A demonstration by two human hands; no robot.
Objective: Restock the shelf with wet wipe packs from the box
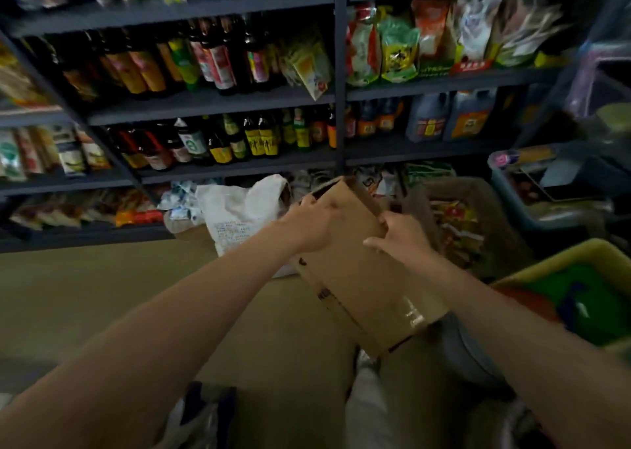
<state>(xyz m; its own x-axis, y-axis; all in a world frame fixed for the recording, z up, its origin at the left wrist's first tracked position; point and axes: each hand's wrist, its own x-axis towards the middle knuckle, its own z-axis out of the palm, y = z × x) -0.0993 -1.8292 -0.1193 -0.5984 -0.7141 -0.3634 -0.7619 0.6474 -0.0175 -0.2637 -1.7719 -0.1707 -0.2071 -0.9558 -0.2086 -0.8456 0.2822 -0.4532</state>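
Both hands hold the box [362, 271] near its upper end, at the centre of the frame. Left hand [312, 225] grips the left edge with its fingers curled over the rim, and right hand [397, 235] clamps the right edge, thumb on the near face. That box is brown cardboard, tilted, with its open end pointing away toward the shelf [211, 102] and its lower end close to the person's lap. No wipe packs can be seen; the opening faces away, so its content is hidden.

I judge the cardboard to be stiff enough to hold by the edges, but its walls may bend if it is squeezed in the middle. If it is full, it will be rather heavy, so a hand under the bottom would be safer than the rim alone. Packs of wipes are probably soft and a little slippery in their film, so it is better to take each one around its body.

Bottles [218, 59] fill the upper left shelves.
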